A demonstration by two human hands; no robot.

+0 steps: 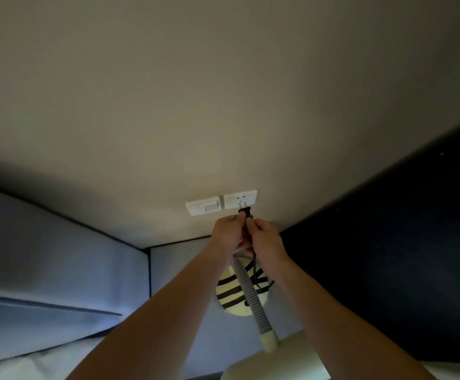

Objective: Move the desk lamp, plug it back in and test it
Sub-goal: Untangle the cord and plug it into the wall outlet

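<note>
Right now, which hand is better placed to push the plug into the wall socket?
Probably the left hand: its fingers pinch the plug, whose prongs already point at the socket. The right hand holds the cord lower down.

Room, dim overall. Wall (pixel 223 91): plain beige, matte, filling the upper view, brightest near its middle and shadowed at left. White switch plate (pixel 203 205) and white socket plate (pixel 241 199) mounted side by side, low on the wall. Padded panels (pixel 53 256), pale blue-grey with dark seams, at lower left. Dark, near-black surface (pixel 401 242) along the right, its nature unclear.
</note>
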